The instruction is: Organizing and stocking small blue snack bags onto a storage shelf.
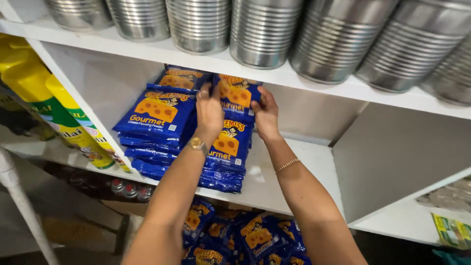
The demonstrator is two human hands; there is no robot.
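You are holding a blue packet (239, 94) between both hands, up at the far end of the white shelf (314, 162), just above the right-hand stack of packets (225, 157). Your left hand (209, 112) is clamping its left edge and your right hand (265, 114) is clamping its right edge, fingers curled over the top and closed on the packet.

It is looking like a light, soft pouch of powder: it will probably be sagging and shifting inside, and the glossy film is likely slippery. You are best off pinching it by the side seams, as you are doing, or laying a flat palm under it.

Both your forearms are reaching up and away from you, wrists bent slightly back, a gold watch (197, 144) on the left wrist and a thin bracelet (287, 164) on the right.

A second, taller stack (156, 128) is sitting just to the left, more packets (245, 238) are lying loose near you below the shelf, and steel tins (265, 29) are lining the shelf above.
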